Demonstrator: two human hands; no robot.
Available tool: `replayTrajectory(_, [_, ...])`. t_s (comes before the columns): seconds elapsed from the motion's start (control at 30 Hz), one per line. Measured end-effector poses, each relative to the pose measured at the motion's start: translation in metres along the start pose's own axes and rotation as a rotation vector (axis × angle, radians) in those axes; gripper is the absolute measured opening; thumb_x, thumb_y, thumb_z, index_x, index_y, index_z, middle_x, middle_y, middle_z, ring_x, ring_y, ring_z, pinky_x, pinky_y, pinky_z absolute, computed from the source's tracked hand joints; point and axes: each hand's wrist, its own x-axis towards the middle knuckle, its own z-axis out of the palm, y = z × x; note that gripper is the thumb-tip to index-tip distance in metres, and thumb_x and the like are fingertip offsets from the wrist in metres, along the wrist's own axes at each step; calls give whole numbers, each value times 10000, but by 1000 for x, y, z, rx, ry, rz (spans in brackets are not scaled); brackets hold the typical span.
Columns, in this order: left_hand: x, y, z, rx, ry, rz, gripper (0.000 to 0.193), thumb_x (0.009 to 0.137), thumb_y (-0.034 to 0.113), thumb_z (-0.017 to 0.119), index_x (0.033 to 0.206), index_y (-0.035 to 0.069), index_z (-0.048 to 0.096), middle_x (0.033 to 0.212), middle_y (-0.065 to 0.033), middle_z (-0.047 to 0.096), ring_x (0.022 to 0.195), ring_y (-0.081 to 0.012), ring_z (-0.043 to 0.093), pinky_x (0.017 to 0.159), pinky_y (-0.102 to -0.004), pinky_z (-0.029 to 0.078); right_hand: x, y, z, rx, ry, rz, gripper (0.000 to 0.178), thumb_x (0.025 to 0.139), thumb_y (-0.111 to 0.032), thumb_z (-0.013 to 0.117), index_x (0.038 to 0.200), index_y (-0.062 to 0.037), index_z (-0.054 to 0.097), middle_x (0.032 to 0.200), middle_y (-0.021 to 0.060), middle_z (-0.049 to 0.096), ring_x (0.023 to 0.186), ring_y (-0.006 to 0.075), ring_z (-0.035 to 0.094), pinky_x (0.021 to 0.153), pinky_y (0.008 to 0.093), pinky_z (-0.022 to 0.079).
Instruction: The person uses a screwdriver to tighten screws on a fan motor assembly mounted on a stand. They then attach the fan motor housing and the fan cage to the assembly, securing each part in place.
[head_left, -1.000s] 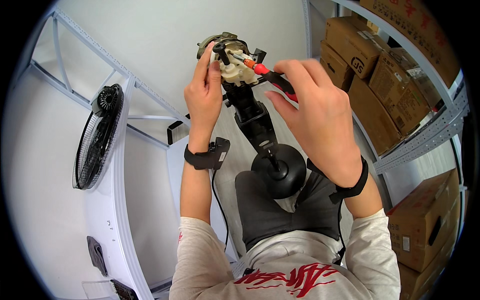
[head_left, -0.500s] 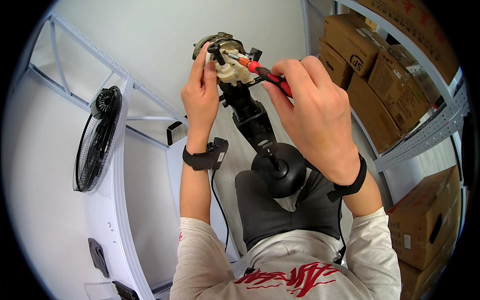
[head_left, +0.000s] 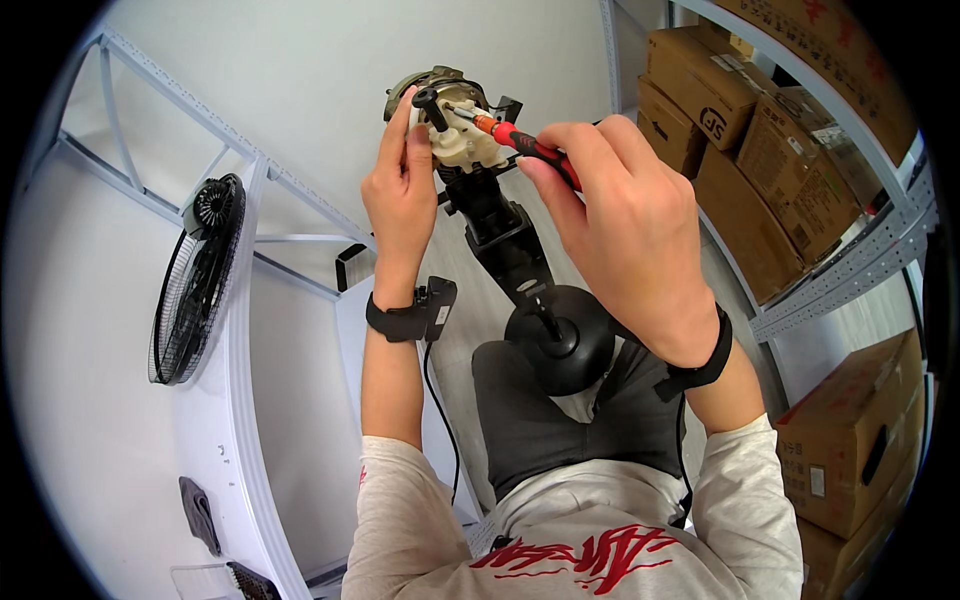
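A pedestal fan [head_left: 505, 245] with a black column stands between my legs on its round black base [head_left: 585, 345]. Its exposed motor head [head_left: 465, 150] has cream plastic parts and a black knob [head_left: 428, 102] sticking up. My left hand [head_left: 402, 190] is closed around the left side of this head, thumb by the knob. In my right hand [head_left: 625, 220] is a red and black screwdriver [head_left: 540, 152], held tilted at its handle. The shaft's tip meets the cream housing just right of the knob; the screw, if any, is too small to make out.
On the white table [head_left: 225, 440] to the left lie a black fan grille with blades [head_left: 195, 280], a dark cloth [head_left: 199, 515] and small loose parts. Cardboard boxes [head_left: 760, 200] fill a metal shelf at right. A cable [head_left: 432, 385] hangs from my left wrist strap.
Almost nothing differs. The screwdriver and my right hand have shifted very slightly left, and its tip stays at the same spot on the housing. My left hand stays in place.
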Motion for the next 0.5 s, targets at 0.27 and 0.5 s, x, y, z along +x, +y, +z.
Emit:
replayTrajectory(0.27, [-1,0,0,21,11,-1,374,1048,223,516,1414,172,573,668,1,545,597,-73,415,571,-232,383,1,0,-1,71,-32,40,183,853,-135,747,865,-10,613,786,116,564,580,281,619,512,356,506])
replayTrajectory(0.5, [-6,3,5,-50,-2,-11,414,1045,208,508,1453,139,522,717,-13,542,631,-72,403,600,-237,381,-5,4,-5,-24,87,-4,157,817,-107,768,868,-38,636,774,62,570,580,239,603,511,345,487])
